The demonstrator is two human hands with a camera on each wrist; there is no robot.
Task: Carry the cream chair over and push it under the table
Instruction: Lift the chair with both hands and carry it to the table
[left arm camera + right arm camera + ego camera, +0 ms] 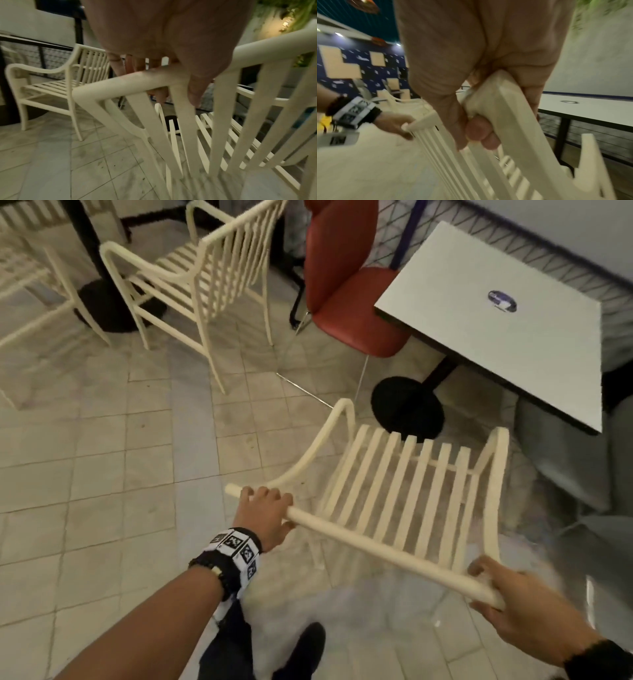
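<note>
The cream chair (404, 494), slatted with curved armrests, is held by the top rail of its backrest and faces the white square table (507, 326) at the upper right. My left hand (265, 513) grips the rail's left end, fingers wrapped over it; the left wrist view shows the fingers (193, 88) curled around the chair rail (130, 81). My right hand (493, 590) grips the rail's right corner; in the right wrist view the fingers (481, 132) close around the chair's corner post (501, 108). The table (590, 108) stands just ahead on the right.
A red chair (346, 285) sits at the table's left side. Another cream chair (191, 278) stands at the upper left beside a black table base (113, 306). The white table's black round base (407, 405) lies just beyond the carried chair. A grey seat (582, 460) is at right.
</note>
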